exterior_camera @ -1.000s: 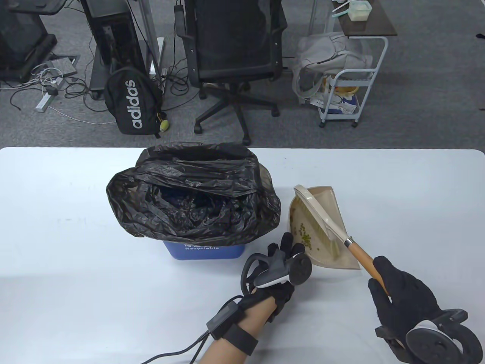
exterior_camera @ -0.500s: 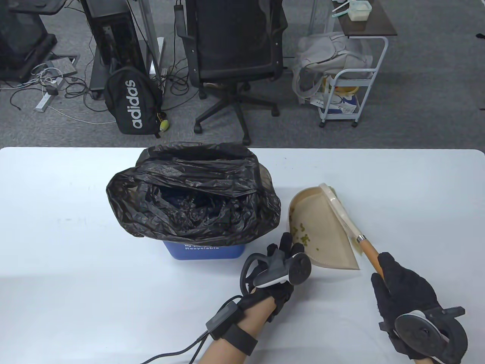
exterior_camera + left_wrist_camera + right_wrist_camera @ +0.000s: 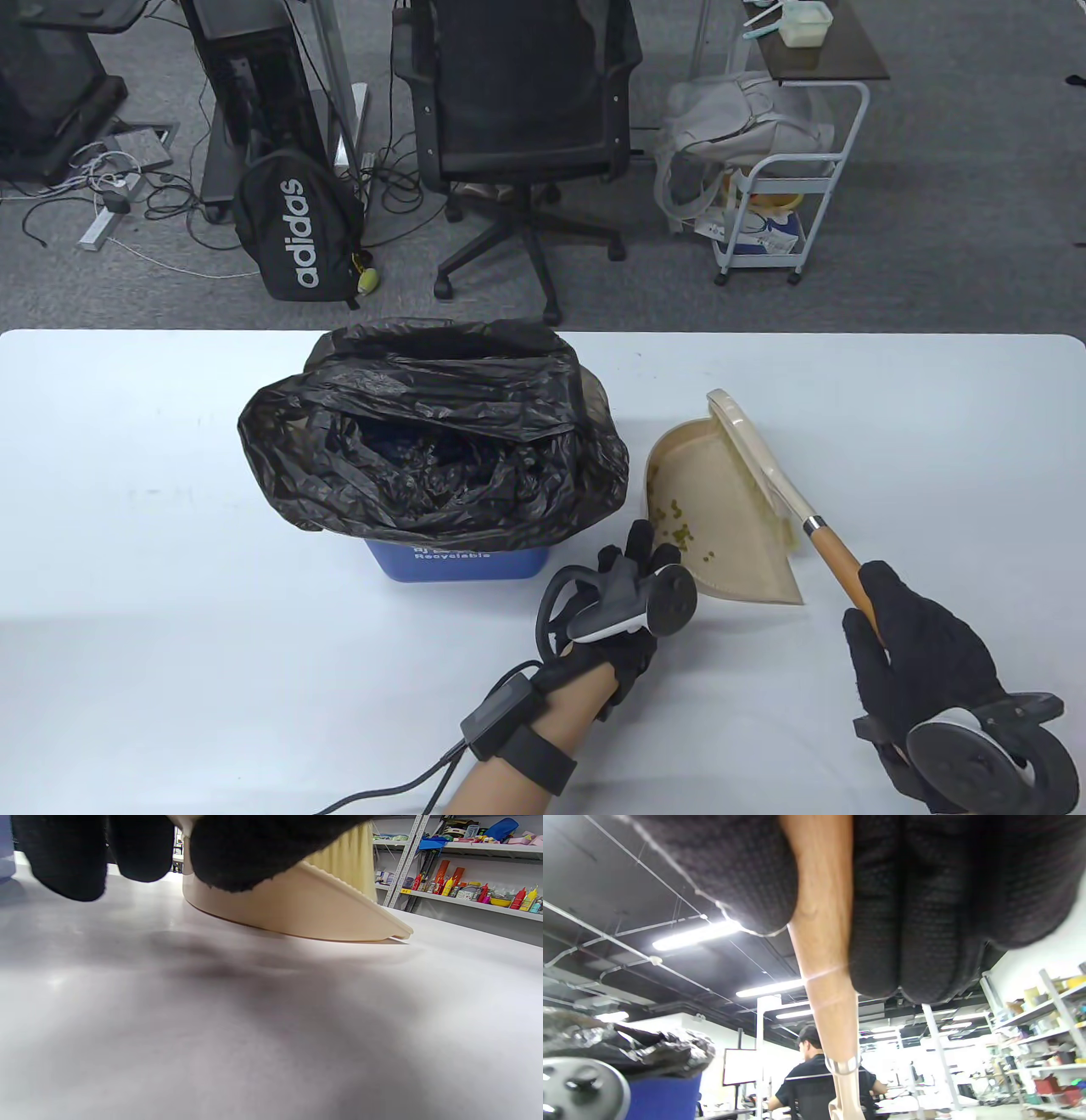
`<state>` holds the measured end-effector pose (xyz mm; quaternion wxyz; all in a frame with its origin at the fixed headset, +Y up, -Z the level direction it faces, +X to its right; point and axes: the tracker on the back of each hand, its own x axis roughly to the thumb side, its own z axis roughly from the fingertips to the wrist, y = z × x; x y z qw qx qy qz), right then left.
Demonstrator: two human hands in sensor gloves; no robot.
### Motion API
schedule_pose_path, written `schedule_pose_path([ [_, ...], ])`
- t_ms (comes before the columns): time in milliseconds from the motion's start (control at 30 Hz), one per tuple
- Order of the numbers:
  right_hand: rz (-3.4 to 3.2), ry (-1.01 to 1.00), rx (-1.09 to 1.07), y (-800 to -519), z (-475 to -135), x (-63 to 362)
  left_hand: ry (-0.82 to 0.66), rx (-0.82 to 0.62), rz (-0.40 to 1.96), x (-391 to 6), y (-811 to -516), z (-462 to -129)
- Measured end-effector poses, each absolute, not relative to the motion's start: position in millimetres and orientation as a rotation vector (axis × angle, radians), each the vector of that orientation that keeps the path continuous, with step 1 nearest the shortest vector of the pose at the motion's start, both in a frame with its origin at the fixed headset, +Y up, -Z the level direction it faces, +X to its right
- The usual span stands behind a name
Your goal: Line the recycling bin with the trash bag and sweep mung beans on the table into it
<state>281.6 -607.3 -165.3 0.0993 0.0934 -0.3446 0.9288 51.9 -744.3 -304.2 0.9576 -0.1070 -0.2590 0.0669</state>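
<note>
Bin: blue recycling bin (image 3: 458,563) stands mid-table, lined with a black trash bag (image 3: 433,441) whose rim is folded out over the sides; only a strip of the blue front wall shows below the plastic.
Dustpan: beige dustpan (image 3: 730,526) lies flat on the white table (image 3: 170,552), just right of the bin, its straight lip toward the person's right.
Beans: a small cluster of green mung beans (image 3: 679,522) sits inside the pan near its left wall.
Brush: hand brush (image 3: 764,458) with cream head and wooden handle lies along the pan's right edge, tip pointing away from the person; pale bristles show behind the pan in the left wrist view.
Left hand: left hand (image 3: 624,607) is at the pan's near-left corner, fingertips (image 3: 63,861) hanging just above the table; thumb side lies against the pan's wall, but I cannot tell whether it actually grasps it.
Right hand: right hand (image 3: 912,649) is clenched around the wooden handle (image 3: 823,942), fingers wrapped on both sides.
Background: office chair (image 3: 522,110), black adidas backpack (image 3: 293,225), white cart (image 3: 789,187) on the floor beyond.
</note>
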Motion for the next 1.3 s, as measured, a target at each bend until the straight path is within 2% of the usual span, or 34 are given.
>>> schedule_pose_path([
  [200,2.712,-0.940,0.314,-619.3,-161.0,276.5,-0.521,-0.208,0.157,49.6,-746.2,-304.4],
  [467,2.582,-0.912,0.394,-607.2,-151.8,265.3,-0.503,-0.190,0.162,47.9,-746.8,-302.7],
  [767,2.720,-1.109,0.165,-601.1,-187.9,293.6,-0.481,-0.076,0.129,42.3,-748.3,-296.1],
  [967,2.826,-1.087,-0.011,-621.3,-214.5,312.5,-0.439,-0.087,0.116,40.3,-754.8,-300.7],
  [1300,2.798,-1.076,-0.003,-631.4,-217.3,316.7,-0.358,-0.139,0.309,37.1,-759.6,-307.4],
])
